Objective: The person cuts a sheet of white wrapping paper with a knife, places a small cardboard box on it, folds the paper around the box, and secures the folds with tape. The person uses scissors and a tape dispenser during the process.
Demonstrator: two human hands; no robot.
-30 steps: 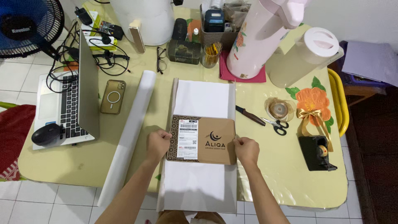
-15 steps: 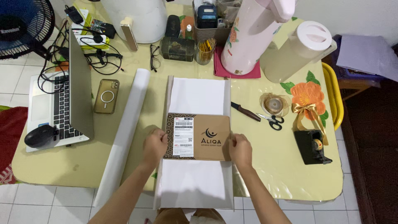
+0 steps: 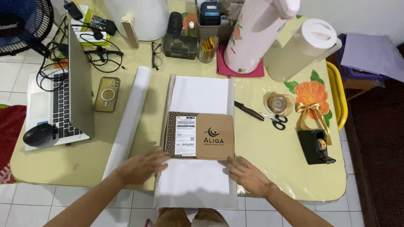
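Note:
A flat brown cardboard box [image 3: 206,135] with a white label lies across a long white sheet of paper [image 3: 198,96] on a pale yellow table [image 3: 261,155]. My left hand [image 3: 142,167] rests flat, fingers apart, at the sheet's near left edge, just below the box's left corner. My right hand [image 3: 248,174] lies flat at the sheet's near right edge, fingers spread, its fingertips close to the box's lower right corner. Neither hand holds anything.
A white paper roll [image 3: 128,124] lies left of the sheet, beyond it a phone [image 3: 107,94], a laptop [image 3: 63,105] and a mouse [image 3: 38,133]. Right of the sheet are scissors [image 3: 261,116], clear tape [image 3: 277,103], a gold bow [image 3: 311,111] and a black tape dispenser [image 3: 315,146]. A pink flask [image 3: 256,33] and a jug [image 3: 303,50] stand at the back.
Both hands have let go of the box's sides and moved down toward me onto the near edges of the white sheet. The box stays in place.

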